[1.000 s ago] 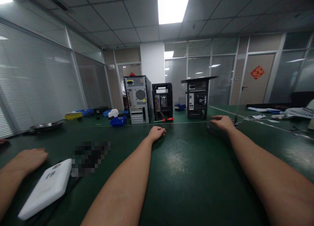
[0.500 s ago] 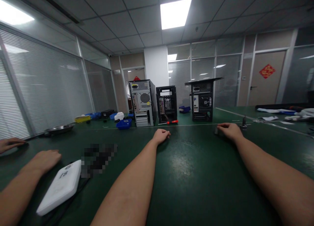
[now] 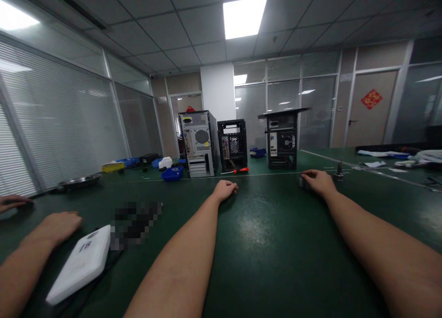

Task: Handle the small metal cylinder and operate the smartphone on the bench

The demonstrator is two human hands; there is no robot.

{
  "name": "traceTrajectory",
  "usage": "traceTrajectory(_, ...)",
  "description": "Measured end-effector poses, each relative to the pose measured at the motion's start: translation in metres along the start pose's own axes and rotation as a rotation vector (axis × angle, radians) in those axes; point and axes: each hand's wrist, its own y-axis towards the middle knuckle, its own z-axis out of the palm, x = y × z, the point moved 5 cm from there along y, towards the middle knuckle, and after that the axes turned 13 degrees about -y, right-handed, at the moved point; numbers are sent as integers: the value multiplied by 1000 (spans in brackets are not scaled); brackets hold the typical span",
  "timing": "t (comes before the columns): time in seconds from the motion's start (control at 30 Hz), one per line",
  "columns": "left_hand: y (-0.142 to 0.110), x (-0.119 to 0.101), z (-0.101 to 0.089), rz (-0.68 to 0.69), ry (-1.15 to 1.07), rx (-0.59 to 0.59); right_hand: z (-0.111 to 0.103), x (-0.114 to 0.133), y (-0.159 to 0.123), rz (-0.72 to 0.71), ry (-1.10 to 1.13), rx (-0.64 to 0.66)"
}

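Note:
My left hand [image 3: 225, 190] rests on the green table in a loose fist, nothing visible in its curled fingers. Before it lies a screwdriver with a red handle [image 3: 241, 170], at the foot of a small black computer case [image 3: 232, 145]. My right hand [image 3: 319, 183] is farther right, its fingertips closed on a small grey block [image 3: 301, 183] at the table surface; the hand partly covers it. Just beyond that wrist stands a small dark metal part [image 3: 339, 173]. A silver-grey computer tower [image 3: 196, 145] and a black case with a raised panel [image 3: 282, 143] stand behind.
At the left, another person's hands [image 3: 57, 228] rest near a white power bank-like device [image 3: 81, 265] with a dark cable. Farther back are a blue tray [image 3: 171, 173], a yellow tray [image 3: 113, 167] and a metal dish [image 3: 81, 181]. Papers and tools [image 3: 390, 156] lie far right.
The whole scene has shifted slightly left in view, as the camera turned a little. Both my hands keep the same pose and place on the table.

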Motion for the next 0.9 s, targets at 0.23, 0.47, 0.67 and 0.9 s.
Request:
traceTrajectory(0.23, -1, 0, 1, -4, 0, -1, 1, 1, 2, 0, -34, 2)
traceTrajectory(0.47, -3, -2, 1, -1, 7, -3, 1, 4, 2, -3, -49, 11)
traceTrajectory(0.67, 0, -1, 0, 16, 12, 6, 1, 6, 1, -18, -59, 5)
traceTrajectory(0.9, 1, 1, 2, 11, 16, 8, 3, 9, 2, -30, -79, 30)
